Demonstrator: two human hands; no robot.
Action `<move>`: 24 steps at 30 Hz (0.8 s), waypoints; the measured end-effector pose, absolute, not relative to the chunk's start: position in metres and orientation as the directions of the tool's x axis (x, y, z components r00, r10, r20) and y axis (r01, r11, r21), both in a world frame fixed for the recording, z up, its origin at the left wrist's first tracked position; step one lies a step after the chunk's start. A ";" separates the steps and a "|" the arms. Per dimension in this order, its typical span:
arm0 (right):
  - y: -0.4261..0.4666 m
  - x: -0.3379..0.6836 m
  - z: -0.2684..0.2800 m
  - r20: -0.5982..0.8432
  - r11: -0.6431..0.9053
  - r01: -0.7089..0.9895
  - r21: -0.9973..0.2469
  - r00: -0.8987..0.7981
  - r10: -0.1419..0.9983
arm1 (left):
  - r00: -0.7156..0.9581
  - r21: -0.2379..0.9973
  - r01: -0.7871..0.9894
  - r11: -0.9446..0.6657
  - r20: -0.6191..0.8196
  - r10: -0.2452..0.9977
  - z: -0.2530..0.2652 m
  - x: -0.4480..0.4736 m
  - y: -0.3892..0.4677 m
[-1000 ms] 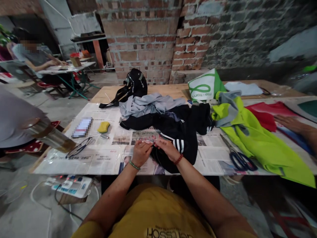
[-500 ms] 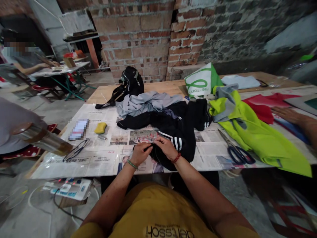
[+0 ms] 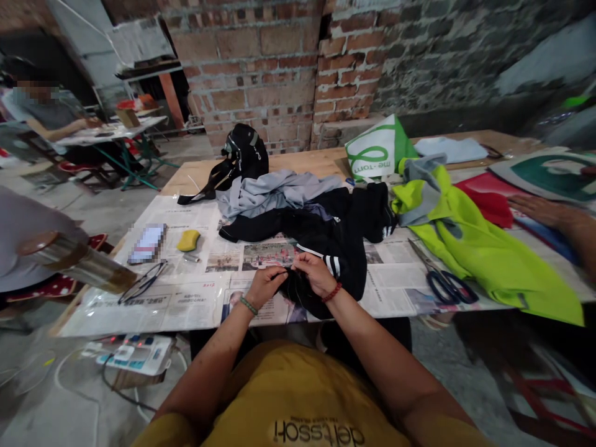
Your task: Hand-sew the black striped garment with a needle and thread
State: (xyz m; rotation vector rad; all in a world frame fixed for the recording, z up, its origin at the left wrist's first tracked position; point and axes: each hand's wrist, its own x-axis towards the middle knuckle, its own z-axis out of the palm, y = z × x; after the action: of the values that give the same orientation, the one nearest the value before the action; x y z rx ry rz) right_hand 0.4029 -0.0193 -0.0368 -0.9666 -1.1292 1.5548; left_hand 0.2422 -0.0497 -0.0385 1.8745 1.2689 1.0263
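A black garment with white stripes [image 3: 342,273] lies bunched on the newspaper-covered table in front of me. My left hand [image 3: 264,287] is closed, pinching the near edge of its black cloth between thumb and fingertips. Just to the right, my right hand [image 3: 317,277] is also closed, its thumb and forefinger pinched together a little above the same cloth. Whatever sits in that pinch is too small to make out. Grey cloth [image 3: 279,191] lies heaped behind the black garment.
Dark-handled scissors [image 3: 447,282] lie to the right beside a neon-yellow garment [image 3: 465,239]. At far right, another person's hand [image 3: 535,210] rests by red cloth, near an iron [image 3: 549,176]. On the left are a yellow sponge [image 3: 188,240], a phone [image 3: 148,243], glasses [image 3: 142,282] and a bottle [image 3: 84,264].
My right fingertips have risen slightly off the black cloth, while my left hand keeps its pinch. At far right, the other person's iron has come further into view over the red cloth.
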 end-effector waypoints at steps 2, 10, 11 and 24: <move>-0.020 0.401 -0.038 -0.028 -0.071 -0.172 -0.983 -0.239 0.971 | 0.251 0.810 0.463 -0.361 0.271 0.929 -0.041 0.242 -0.050; -0.009 0.407 -0.042 -0.149 -0.180 -0.432 -0.884 -0.105 0.983 | 0.287 0.769 0.485 -0.416 0.310 0.906 -0.045 0.240 -0.050; -0.008 0.409 -0.042 -0.156 -0.187 -0.447 -0.875 -0.105 0.982 | 0.285 0.778 0.480 -0.405 0.299 0.911 -0.044 0.240 -0.051; -0.008 0.415 -0.019 -0.104 -0.163 -0.527 -0.834 -0.141 0.985 | 0.205 0.850 0.440 -0.291 0.220 0.954 -0.036 0.240 -0.051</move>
State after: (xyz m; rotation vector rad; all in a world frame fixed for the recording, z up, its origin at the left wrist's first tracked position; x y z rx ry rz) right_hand 0.4152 -0.0081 -0.0188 -0.8179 -0.7786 1.6037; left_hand 0.2402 -0.0509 -0.0363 1.8381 1.2974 1.0185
